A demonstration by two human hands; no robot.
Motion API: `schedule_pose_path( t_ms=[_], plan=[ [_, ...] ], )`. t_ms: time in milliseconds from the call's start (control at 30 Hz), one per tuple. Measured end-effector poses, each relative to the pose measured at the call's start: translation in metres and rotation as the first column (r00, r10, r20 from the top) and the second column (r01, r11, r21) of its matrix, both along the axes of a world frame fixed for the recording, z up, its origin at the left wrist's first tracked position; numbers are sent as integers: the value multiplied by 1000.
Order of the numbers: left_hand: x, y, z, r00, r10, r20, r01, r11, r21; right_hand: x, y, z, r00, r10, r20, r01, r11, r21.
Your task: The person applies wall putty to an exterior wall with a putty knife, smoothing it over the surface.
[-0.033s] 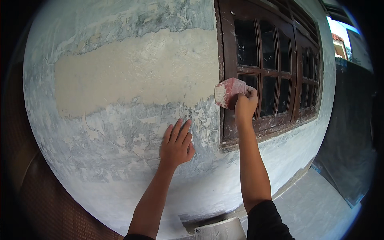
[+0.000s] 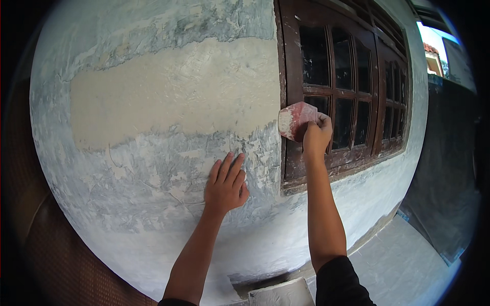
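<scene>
My right hand (image 2: 317,138) grips a red putty spreader (image 2: 294,121) by its near side. Pale filler coats the spreader's left part. It is held up in front of the brown window frame, close to where the frame meets the wall (image 2: 127,199). My left hand (image 2: 224,186) lies on the wall with fingers outstretched, below a broad band of beige putty (image 2: 168,86). Around that band the wall is patchy grey and white. Whether the spreader touches the frame, I cannot tell.
A brown wooden window (image 2: 343,92) with dark panes fills the right part of the wall. Below, a whitish block or box (image 2: 282,294) stands at the foot of the wall. Grey floor (image 2: 388,260) runs along the right, beside a dark panel (image 2: 444,168). Brown woven material (image 2: 76,255) borders the left.
My right hand and the spreader have shifted slightly to the right and down. My left hand stays where it was on the wall.
</scene>
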State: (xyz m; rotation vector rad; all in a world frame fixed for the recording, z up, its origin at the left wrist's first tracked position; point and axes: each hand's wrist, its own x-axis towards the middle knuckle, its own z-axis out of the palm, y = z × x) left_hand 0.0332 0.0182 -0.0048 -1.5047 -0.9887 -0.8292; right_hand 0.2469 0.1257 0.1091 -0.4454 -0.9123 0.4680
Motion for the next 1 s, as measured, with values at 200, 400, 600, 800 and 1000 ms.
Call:
schedule_pose_path(
  t_ms=[200, 400, 600, 800, 1000],
  plan=[
    [-1, 2, 0, 999, -20, -26, 21, 1000, 9, -4, -11, -1, 995, -20, 96, 10, 994, 108],
    [-2, 3, -3, 999, -45, -20, 45, 999, 7, 2, -5, -5, 998, 21, 54, -25, 995, 93],
    [-2, 3, 0, 999, -24, -23, 25, 1000, 17, 2, -7, -3, 992, 56, -109, -62, 997, -50],
    [0, -1, 1, 1000, 5, -6, -5, 1000, 13, -18, -7, -5, 999, 33, 26, -34, 999, 16],
    [1, 0, -1, 1000, -16, 2, 16, 1000, 8, -8, -20, -6, 973, 182, -142, -179, 983, 36]
  ],
)
